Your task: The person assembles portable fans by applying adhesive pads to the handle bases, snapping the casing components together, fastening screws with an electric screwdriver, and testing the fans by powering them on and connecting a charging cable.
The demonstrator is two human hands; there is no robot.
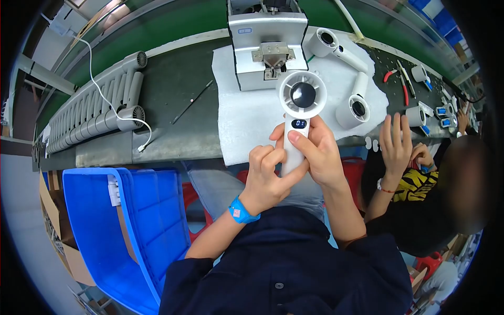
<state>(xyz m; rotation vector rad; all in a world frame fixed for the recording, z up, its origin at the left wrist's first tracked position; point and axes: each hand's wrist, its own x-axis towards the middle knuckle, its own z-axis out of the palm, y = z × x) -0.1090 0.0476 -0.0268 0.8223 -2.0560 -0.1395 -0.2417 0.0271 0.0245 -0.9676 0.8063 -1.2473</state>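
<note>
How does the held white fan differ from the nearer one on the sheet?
The held fan is in both hands; the nearer fan lies on the sheet. The held fan's display reads 01; no lit display shows on the nearer fan. Both are white with dark round centres.

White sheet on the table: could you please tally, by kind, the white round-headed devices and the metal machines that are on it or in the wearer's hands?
White round-headed devices: 3 (one in the left hand and right hand together, two resting on the white sheet)
Metal machine: 1
Total: 4
</note>
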